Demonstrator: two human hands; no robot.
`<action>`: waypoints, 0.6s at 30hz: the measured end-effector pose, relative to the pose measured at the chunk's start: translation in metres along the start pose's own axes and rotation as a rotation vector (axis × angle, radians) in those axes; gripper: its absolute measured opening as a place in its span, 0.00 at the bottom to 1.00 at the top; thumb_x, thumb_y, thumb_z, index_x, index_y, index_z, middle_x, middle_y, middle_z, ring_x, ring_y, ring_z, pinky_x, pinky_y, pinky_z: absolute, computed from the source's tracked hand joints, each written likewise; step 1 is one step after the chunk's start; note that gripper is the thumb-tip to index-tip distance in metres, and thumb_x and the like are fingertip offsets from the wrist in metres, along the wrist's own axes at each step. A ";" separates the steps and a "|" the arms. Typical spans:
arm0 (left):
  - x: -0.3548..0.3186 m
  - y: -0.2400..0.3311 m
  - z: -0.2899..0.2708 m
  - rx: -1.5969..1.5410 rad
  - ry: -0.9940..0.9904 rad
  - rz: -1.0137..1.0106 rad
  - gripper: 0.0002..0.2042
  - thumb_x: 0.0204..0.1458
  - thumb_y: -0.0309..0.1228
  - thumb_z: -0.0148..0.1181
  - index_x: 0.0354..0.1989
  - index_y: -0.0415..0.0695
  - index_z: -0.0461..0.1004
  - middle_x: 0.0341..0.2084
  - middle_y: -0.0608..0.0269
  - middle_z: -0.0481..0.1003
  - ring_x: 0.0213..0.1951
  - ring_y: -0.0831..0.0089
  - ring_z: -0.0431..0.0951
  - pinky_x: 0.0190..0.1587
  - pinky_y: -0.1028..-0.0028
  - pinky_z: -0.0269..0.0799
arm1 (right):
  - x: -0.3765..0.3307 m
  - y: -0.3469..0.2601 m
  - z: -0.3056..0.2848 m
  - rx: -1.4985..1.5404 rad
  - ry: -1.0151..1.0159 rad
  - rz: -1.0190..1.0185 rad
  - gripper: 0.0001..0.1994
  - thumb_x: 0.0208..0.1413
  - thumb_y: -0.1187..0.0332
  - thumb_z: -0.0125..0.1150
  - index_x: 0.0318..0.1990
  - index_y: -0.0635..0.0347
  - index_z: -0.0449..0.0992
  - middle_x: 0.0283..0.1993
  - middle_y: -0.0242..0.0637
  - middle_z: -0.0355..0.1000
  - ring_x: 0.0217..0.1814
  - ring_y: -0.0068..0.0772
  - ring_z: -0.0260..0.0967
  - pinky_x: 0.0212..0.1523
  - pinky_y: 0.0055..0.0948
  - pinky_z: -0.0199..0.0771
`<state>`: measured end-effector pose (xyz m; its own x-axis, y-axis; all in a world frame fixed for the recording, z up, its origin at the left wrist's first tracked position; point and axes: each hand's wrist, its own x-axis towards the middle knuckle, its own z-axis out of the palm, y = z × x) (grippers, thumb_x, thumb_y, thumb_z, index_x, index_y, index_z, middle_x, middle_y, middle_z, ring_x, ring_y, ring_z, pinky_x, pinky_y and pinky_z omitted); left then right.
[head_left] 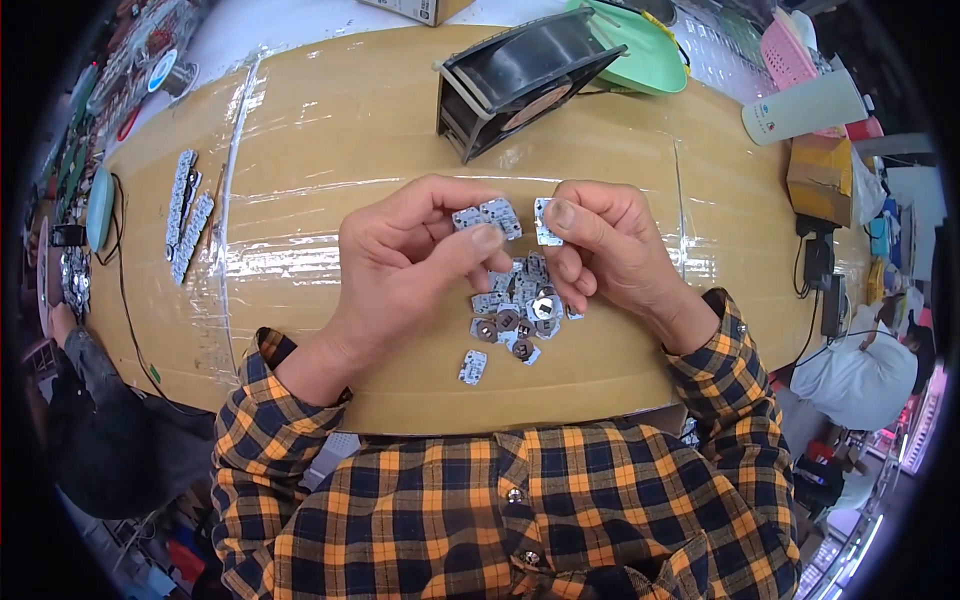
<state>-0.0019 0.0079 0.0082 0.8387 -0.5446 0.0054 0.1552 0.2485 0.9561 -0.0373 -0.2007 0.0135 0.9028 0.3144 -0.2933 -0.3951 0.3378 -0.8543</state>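
Observation:
My left hand (405, 265) pinches a short strip of small white circuit boards (487, 216) between thumb and fingers. My right hand (605, 245) holds one single small white board (546, 222) between thumb and forefinger, just right of the strip. Under both hands a pile of several small white boards with round brown parts (515, 310) lies on the tape-covered cardboard tabletop (330, 140). One loose board (473, 367) rests apart, near the table's front edge.
A black square fan (520, 80) stands tilted at the back of the table, with a green dish (640, 45) behind it. Longer white board strips (185, 215) lie at the left. Other people sit at the left (90, 400) and right (860, 370).

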 end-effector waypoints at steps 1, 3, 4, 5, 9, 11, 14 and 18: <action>-0.001 0.000 0.002 0.072 0.010 0.079 0.09 0.55 0.20 0.55 0.45 0.33 0.72 0.31 0.58 0.76 0.31 0.76 0.79 0.28 0.82 0.74 | 0.000 0.001 0.001 -0.048 0.015 -0.029 0.15 0.63 0.65 0.50 0.24 0.62 0.66 0.16 0.31 0.63 0.10 0.18 0.58 0.10 0.19 0.62; -0.003 -0.003 0.005 0.154 0.028 0.161 0.09 0.53 0.18 0.56 0.43 0.33 0.73 0.31 0.59 0.76 0.31 0.77 0.78 0.29 0.82 0.74 | -0.001 0.001 0.003 -0.094 0.027 -0.053 0.15 0.63 0.65 0.50 0.24 0.62 0.66 0.16 0.31 0.64 0.10 0.18 0.59 0.11 0.18 0.62; -0.003 -0.004 0.006 0.236 0.037 0.247 0.09 0.51 0.16 0.57 0.41 0.33 0.74 0.31 0.60 0.77 0.32 0.78 0.78 0.29 0.81 0.75 | -0.001 0.000 0.004 -0.139 0.045 -0.071 0.15 0.63 0.66 0.50 0.24 0.62 0.66 0.16 0.30 0.64 0.11 0.18 0.59 0.11 0.18 0.62; -0.002 -0.004 0.008 0.234 0.040 0.246 0.09 0.51 0.16 0.57 0.41 0.33 0.74 0.31 0.60 0.77 0.32 0.78 0.78 0.29 0.81 0.75 | -0.001 0.000 0.004 -0.185 0.062 -0.089 0.15 0.63 0.66 0.50 0.24 0.62 0.67 0.16 0.30 0.64 0.11 0.18 0.60 0.11 0.18 0.62; -0.001 -0.005 0.010 0.434 0.103 0.407 0.10 0.47 0.14 0.59 0.38 0.34 0.75 0.28 0.58 0.76 0.29 0.75 0.78 0.28 0.80 0.73 | -0.003 0.000 0.007 -0.253 0.035 -0.102 0.14 0.63 0.67 0.51 0.25 0.63 0.68 0.16 0.30 0.64 0.11 0.16 0.60 0.12 0.17 0.62; -0.001 -0.007 0.010 0.475 0.133 0.435 0.10 0.46 0.13 0.59 0.39 0.35 0.75 0.27 0.57 0.75 0.28 0.74 0.78 0.27 0.79 0.72 | -0.005 -0.002 0.009 -0.318 0.009 -0.069 0.13 0.63 0.67 0.51 0.27 0.65 0.68 0.16 0.29 0.64 0.12 0.16 0.60 0.12 0.17 0.63; -0.001 -0.007 0.011 0.467 0.132 0.458 0.11 0.45 0.13 0.60 0.38 0.34 0.75 0.25 0.57 0.75 0.27 0.74 0.78 0.27 0.79 0.72 | -0.006 -0.003 0.010 -0.298 0.037 -0.056 0.13 0.63 0.66 0.51 0.27 0.65 0.68 0.16 0.29 0.64 0.12 0.15 0.60 0.13 0.17 0.64; 0.000 -0.004 0.011 0.483 0.112 0.463 0.11 0.45 0.13 0.60 0.38 0.35 0.75 0.25 0.57 0.75 0.26 0.74 0.77 0.26 0.78 0.71 | -0.003 0.000 0.008 -0.233 0.088 -0.083 0.14 0.63 0.66 0.51 0.26 0.65 0.68 0.16 0.30 0.65 0.12 0.15 0.60 0.13 0.17 0.63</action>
<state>-0.0087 -0.0019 0.0074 0.8155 -0.3754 0.4405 -0.4621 0.0359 0.8861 -0.0415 -0.1947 0.0177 0.9459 0.2118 -0.2457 -0.2786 0.1425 -0.9498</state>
